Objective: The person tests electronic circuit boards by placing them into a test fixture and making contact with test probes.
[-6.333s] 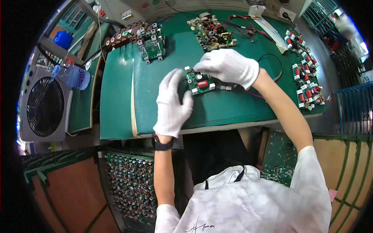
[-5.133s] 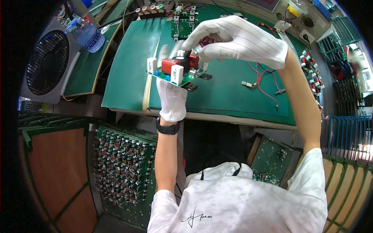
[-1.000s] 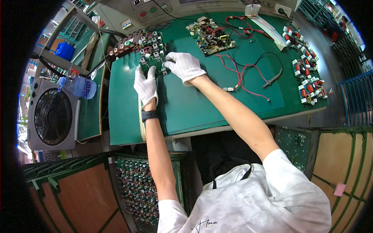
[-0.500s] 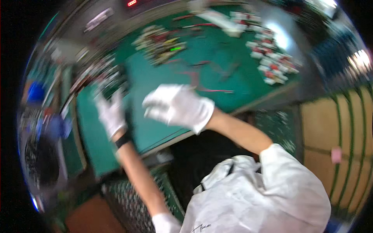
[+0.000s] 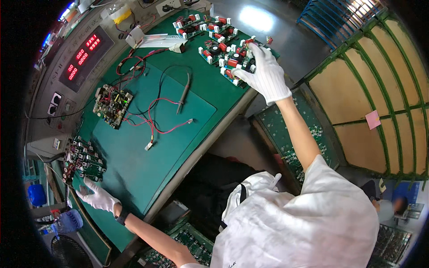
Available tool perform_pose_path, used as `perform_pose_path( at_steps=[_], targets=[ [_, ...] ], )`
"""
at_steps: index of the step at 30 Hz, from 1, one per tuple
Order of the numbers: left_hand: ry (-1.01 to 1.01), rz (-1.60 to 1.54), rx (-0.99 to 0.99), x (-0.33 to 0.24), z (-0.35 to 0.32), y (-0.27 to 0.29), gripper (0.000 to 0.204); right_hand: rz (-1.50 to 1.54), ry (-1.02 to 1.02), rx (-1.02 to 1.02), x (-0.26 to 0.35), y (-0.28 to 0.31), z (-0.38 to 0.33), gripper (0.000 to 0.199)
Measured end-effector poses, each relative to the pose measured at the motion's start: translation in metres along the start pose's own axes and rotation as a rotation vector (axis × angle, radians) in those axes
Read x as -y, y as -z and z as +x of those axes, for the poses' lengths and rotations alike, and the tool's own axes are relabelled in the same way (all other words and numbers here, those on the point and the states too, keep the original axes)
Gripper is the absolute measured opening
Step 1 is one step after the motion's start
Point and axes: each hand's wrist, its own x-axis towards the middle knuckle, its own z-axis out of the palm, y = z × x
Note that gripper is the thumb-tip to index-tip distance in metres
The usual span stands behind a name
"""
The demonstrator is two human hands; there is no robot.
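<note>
My left hand (image 5: 97,197), in a white glove, is open with its fingers spread at the table's left end. Its fingertips are beside a cluster of green circuit boards (image 5: 86,161) with white and dark parts. At the far right, my gloved right hand (image 5: 267,76) reaches over a circuit board (image 5: 236,59) bearing red and white parts and a dark coil. Thumb and fingers are apart, on either side of that board, which lies among several similar ones. The glove hides part of its right side.
On the green mat, another circuit board (image 5: 111,105) has red and black leads (image 5: 154,127), near a dark pen-shaped probe (image 5: 183,96). An instrument panel with a red digital display (image 5: 81,56) stands behind. Trays of boards (image 5: 292,129) sit below the table edge, with a green-framed partition (image 5: 357,98) at right.
The view has turned right. My right hand has moved from above the mat to the boards at the right. My left hand stays near the left cluster, its fingers spread.
</note>
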Motion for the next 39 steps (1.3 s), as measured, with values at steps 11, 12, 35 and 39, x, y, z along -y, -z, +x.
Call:
perform_pose_path(
  at_steps=[11,12,35,39],
  targets=[
    [-0.396,-0.363,0.024,-0.079,-0.093,0.036,0.038,-0.043,0.17,0.636,-0.038,-0.014,0.111,0.055],
    [-0.401,-0.394,0.058,-0.077,-0.101,0.033,0.035,-0.041,0.254,0.672,-0.046,-0.019,0.11,0.054],
    [-0.356,-0.851,0.832,-0.221,-0.18,0.014,0.037,0.151,0.832,0.327,0.036,0.083,0.136,0.016],
    [0.229,-1.358,1.131,-0.246,-0.166,0.007,0.053,0.38,0.913,0.357,0.094,0.103,0.131,0.019]
  ],
)
